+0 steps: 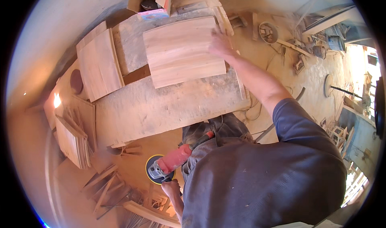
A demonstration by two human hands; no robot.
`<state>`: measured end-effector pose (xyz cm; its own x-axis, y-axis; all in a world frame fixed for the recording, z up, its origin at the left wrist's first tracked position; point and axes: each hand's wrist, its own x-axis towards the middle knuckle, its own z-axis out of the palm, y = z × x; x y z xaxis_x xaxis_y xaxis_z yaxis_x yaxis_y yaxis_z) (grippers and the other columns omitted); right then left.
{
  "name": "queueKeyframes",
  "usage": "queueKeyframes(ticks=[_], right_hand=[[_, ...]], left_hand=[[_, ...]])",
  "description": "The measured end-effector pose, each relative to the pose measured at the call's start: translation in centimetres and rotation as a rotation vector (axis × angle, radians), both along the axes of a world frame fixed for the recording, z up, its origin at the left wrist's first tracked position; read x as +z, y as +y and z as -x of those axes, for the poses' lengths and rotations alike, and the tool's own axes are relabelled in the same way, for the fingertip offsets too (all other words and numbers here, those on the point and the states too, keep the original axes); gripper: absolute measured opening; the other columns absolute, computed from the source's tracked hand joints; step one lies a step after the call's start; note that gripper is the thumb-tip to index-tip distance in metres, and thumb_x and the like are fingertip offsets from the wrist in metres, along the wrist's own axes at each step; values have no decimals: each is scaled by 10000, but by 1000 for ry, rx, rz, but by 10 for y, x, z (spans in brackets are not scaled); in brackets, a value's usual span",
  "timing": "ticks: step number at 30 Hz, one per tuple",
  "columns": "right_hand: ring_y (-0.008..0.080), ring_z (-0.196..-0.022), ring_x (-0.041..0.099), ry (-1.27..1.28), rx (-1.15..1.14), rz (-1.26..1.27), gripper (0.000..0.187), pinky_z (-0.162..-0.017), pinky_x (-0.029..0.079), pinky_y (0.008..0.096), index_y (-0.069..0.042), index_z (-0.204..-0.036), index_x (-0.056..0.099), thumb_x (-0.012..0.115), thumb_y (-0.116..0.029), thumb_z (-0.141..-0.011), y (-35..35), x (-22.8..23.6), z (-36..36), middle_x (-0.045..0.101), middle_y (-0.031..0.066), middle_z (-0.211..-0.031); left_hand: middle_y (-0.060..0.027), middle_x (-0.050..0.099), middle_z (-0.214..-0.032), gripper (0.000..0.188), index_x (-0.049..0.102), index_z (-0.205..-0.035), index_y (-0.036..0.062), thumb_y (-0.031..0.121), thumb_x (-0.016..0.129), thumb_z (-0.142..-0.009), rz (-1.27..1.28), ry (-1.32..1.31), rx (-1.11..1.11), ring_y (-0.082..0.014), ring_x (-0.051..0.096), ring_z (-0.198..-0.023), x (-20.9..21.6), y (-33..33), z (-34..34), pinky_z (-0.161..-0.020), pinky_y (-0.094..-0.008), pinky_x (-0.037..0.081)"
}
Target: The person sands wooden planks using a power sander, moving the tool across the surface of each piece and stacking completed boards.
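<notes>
My left hand (171, 186) is wrapped round the side handle of a red angle sander (175, 159). The tool hangs at my waist on the near side of the workbench, its round dark pad with a yellow rim (151, 175) beneath the grey head. My right arm reaches forward over the bench. At the right edge of a pale wooden panel (181, 53), my right hand (220, 43) is slightly blurred, its fingers stretched out and holding nothing I can see. The panel lies flat on the dusty workbench (161, 111).
Another wooden panel (100, 63) lies at the bench's left, near a dark round disc (76, 81). An opened cardboard box (150, 5) stands at the far edge. Stacked boards (72, 141) lean at lower left above wood offcuts (106, 186). A bucket (268, 32) stands on the floor at right.
</notes>
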<state>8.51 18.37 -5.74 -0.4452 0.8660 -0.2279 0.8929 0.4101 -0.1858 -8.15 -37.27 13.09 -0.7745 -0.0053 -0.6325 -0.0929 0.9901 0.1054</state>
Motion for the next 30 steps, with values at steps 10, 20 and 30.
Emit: queueKeyframes(ticks=[10, 20, 30], right_hand=[[296, -1481, 292, 341, 153, -95, 748, -1234, 184, 503, -4, -1441, 444, 689, -422, -871, 27, -27, 144, 410, 147, -1537], [287, -1470, 312, 358, 230, -161, 710, -1240, 172, 497, -16, -1444, 449, 685, -359, -870, -18, -34, 102, 432, 138, -1522], [380, -1248, 563, 612, 258, 1001, 710, -1060, 438, 466, -48, -1437, 493, 729, -220, -790, -266, 20, 53, 603, 225, -1339]], left_hand=[[-165, 566, -562, 153, 568, -656, -83, 66, 602, -652, 135, -49, -119, -288, 573, -494, -33, -12, 29, -550, -482, 457], [-249, 622, -640, 212, 624, -750, -110, 73, 597, -648, 76, 7, -224, -382, 570, -569, -51, -32, 48, -634, -501, 457], [-261, 713, -822, 235, 748, -911, -19, 85, 650, -725, -56, 53, -596, -440, 705, -812, -56, 17, 108, -726, -498, 528]])
